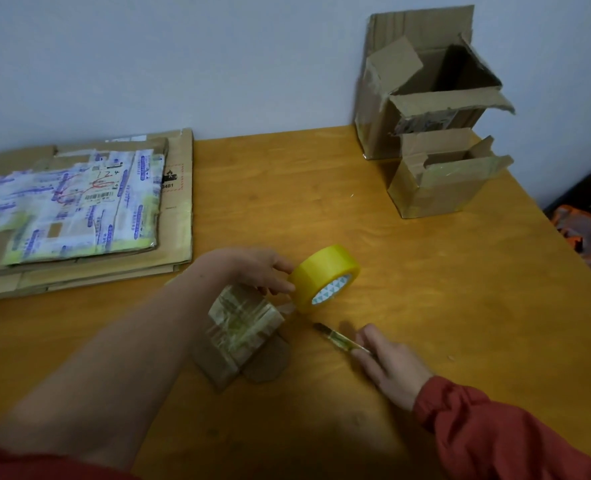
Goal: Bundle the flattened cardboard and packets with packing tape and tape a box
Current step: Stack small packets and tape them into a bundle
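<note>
My left hand [264, 270] grips a yellow roll of packing tape [325, 277] just above the wooden table [425, 289], near its middle. Under my left wrist lies a small taped cardboard bundle [242, 332], with a short strip of tape running from the roll toward it. My right hand [389, 367] holds a yellow-handled box cutter [339, 337], its blade end pointing up-left toward the roll. A stack of flattened cardboard [176, 209] with printed packets [75, 206] on top lies at the back left.
Two open cardboard boxes stand at the back right: a tall one [422, 95] against the wall and a smaller one [443, 178] in front. An orange and dark object [585, 233] sits beyond the table's right edge.
</note>
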